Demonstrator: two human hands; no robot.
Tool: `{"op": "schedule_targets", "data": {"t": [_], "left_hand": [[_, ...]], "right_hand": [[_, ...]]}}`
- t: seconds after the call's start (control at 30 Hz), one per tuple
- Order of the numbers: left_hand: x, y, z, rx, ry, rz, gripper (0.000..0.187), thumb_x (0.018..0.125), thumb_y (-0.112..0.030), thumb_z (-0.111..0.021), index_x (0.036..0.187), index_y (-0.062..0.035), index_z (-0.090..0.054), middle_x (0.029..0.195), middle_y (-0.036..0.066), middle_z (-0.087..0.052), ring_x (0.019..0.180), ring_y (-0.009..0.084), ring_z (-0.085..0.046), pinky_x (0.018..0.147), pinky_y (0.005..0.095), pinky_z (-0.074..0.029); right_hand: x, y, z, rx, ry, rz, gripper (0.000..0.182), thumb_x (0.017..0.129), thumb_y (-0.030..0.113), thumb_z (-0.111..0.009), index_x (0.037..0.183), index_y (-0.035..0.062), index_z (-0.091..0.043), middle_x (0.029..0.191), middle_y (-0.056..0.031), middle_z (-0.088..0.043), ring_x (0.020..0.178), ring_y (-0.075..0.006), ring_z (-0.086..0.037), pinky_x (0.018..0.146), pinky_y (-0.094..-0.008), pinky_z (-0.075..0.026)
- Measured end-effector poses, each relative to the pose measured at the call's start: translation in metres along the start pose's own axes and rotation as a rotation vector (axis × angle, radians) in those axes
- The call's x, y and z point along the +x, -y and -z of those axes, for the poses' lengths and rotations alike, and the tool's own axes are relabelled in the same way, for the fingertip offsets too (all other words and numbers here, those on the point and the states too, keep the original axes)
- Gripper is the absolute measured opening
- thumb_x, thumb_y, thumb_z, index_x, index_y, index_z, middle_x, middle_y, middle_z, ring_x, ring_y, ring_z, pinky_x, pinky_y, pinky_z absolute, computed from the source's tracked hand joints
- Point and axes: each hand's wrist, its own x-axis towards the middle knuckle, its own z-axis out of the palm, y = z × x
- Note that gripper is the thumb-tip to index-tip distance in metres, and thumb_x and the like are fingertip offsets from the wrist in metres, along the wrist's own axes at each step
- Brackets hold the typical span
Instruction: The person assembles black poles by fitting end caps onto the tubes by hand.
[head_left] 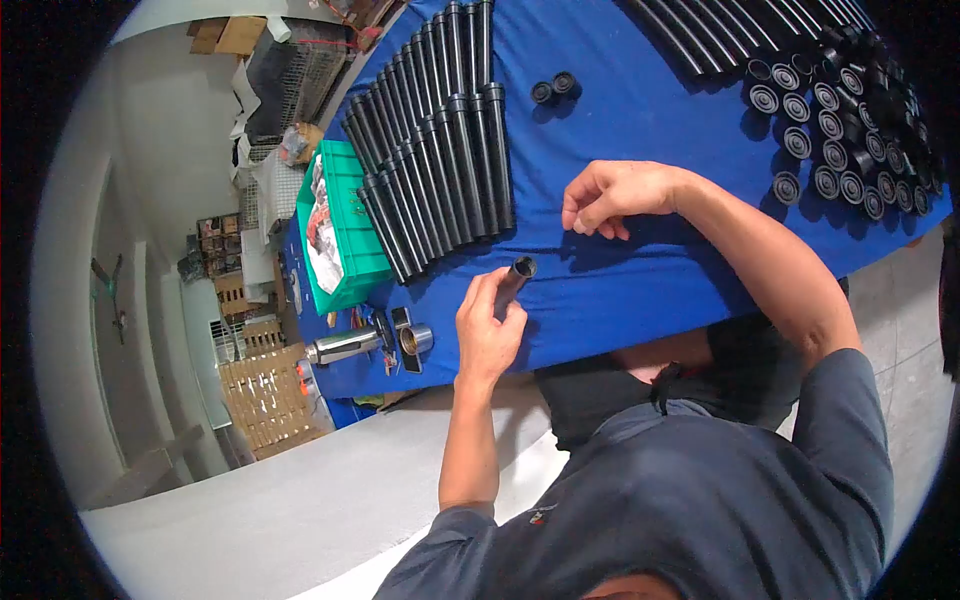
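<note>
My left hand [485,338] is wrapped around a short-looking black tube [514,281], whose open end points up toward the camera. To the right of it, above the blue cloth, is my right hand [628,192]. Its fingers are curled and drawn together near the thumb; whatever they may hold is hidden. Rows of long black tubes with collared ends [462,165] lie just beyond my left hand. Two black round caps [553,88] sit apart on the cloth behind my right hand.
Many round black caps [835,155] are spread at the right, below more black tubes [720,30]. A green crate [365,225] with crumpled material stands at the left. Near it lie a steel flask [345,345] and a metal cup [416,340]. Blue cloth [640,105] covers the table.
</note>
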Motion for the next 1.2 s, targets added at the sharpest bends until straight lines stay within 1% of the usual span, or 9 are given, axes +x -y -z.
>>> {"op": "schedule_targets", "data": {"t": [0.23, 0.37, 0.47, 0.57, 0.7, 0.87, 1.07, 1.13, 1.2], "left_hand": [[-0.012, 0.005, 0.005, -0.223, 0.0, 0.077, 0.036, 0.08, 0.006, -0.063, 0.116, 0.0033, -0.061, 0.107, 0.01, -0.068, 0.099, 0.0211, -0.068, 0.092, 0.0324, -0.051], [-0.009, 0.022, 0.015, -1.073, -0.163, 0.299, 0.031, 0.086, 0.007, -0.065, 0.116, -0.0015, -0.059, 0.11, 0.014, -0.069, 0.11, 0.0303, -0.067, 0.097, 0.0473, -0.055], [-0.009, 0.043, 0.004, -1.469, -0.278, 0.605, 0.014, 0.093, -0.001, -0.065, 0.107, -0.0027, -0.063, 0.108, 0.017, -0.07, 0.108, 0.033, -0.069, 0.091, 0.0513, -0.061], [-0.01, 0.085, -0.031, -1.674, -0.332, 0.799, 0.015, 0.098, -0.015, -0.067, 0.102, 0.0001, -0.066, 0.109, 0.018, -0.071, 0.101, 0.0289, -0.072, 0.086, 0.0361, -0.064], [-0.006, 0.092, -0.059, -1.62, -0.361, 0.86, 0.026, 0.098, -0.023, -0.067, 0.103, 0.0026, -0.064, 0.11, 0.019, -0.07, 0.102, 0.0294, -0.071, 0.087, 0.0344, -0.063], [-0.001, 0.063, -0.054, -1.484, -0.347, 0.932, 0.041, 0.099, -0.035, -0.065, 0.105, 0.0058, -0.062, 0.11, 0.021, -0.071, 0.1, 0.0312, -0.072, 0.083, 0.0353, -0.064], [-0.01, 0.069, -0.045, -1.425, -0.019, 1.003, 0.049, 0.1, -0.048, -0.059, 0.096, 0.0003, -0.065, 0.089, 0.018, -0.074, 0.079, 0.032, -0.075, 0.068, 0.0385, -0.064], [0.004, -0.001, -0.035, -1.129, 0.211, 0.822, 0.044, 0.101, -0.046, -0.059, 0.092, -0.0037, -0.065, 0.086, 0.016, -0.074, 0.069, 0.0296, -0.074, 0.06, 0.0363, -0.061], [0.028, -0.08, -0.034, -0.964, 0.33, 0.376, 0.028, 0.103, -0.029, -0.06, 0.099, -0.002, -0.067, 0.089, 0.014, -0.073, 0.076, 0.023, -0.074, 0.068, 0.0313, -0.061]], "right_hand": [[0.001, -0.004, 0.001, -0.007, 0.024, 0.028, 0.027, 0.086, 0.019, -0.072, 0.104, -0.0011, -0.069, 0.08, -0.0028, -0.064, 0.066, -0.0109, -0.061, 0.055, -0.0267, -0.052], [0.006, -0.014, 0.004, -0.026, 0.055, 0.061, 0.031, 0.089, 0.023, -0.073, 0.108, -0.0012, -0.068, 0.085, -0.0034, -0.066, 0.069, -0.011, -0.062, 0.054, -0.0269, -0.052], [0.005, -0.009, 0.0, -0.028, 0.061, 0.083, 0.042, 0.09, 0.025, -0.074, 0.122, -0.0004, -0.064, 0.1, -0.0067, -0.067, 0.083, -0.0151, -0.064, 0.068, -0.03, -0.055], [0.005, -0.009, -0.005, -0.012, 0.104, 0.142, 0.054, 0.09, 0.025, -0.075, 0.137, 0.0026, -0.058, 0.121, -0.0112, -0.065, 0.104, -0.0196, -0.063, 0.091, -0.0343, -0.053], [0.013, -0.019, -0.001, -0.281, 0.063, 0.328, 0.056, 0.091, 0.025, -0.074, 0.138, 0.0018, -0.057, 0.131, -0.0125, -0.062, 0.12, -0.0247, -0.06, 0.103, -0.0389, -0.048], [0.019, -0.032, -0.021, -0.835, -0.089, 0.524, 0.053, 0.079, 0.027, -0.078, 0.124, 0.0025, -0.065, 0.117, -0.0212, -0.066, 0.114, -0.0403, -0.06, 0.1, -0.0472, -0.047], [0.017, -0.038, -0.034, -1.186, -0.218, 0.568, 0.032, 0.082, 0.021, -0.073, 0.11, 0.0079, -0.068, 0.1, -0.0114, -0.064, 0.099, -0.0324, -0.06, 0.087, -0.0453, -0.049], [0.016, -0.038, -0.033, -1.187, -0.25, 0.569, 0.03, 0.082, 0.02, -0.07, 0.11, 0.0089, -0.068, 0.102, -0.0102, -0.064, 0.099, -0.0314, -0.059, 0.087, -0.0441, -0.048], [0.018, -0.038, -0.032, -1.165, -0.257, 0.642, 0.029, 0.082, 0.019, -0.07, 0.109, 0.0092, -0.068, 0.103, -0.0091, -0.064, 0.1, -0.0306, -0.059, 0.088, -0.043, -0.047]]}}
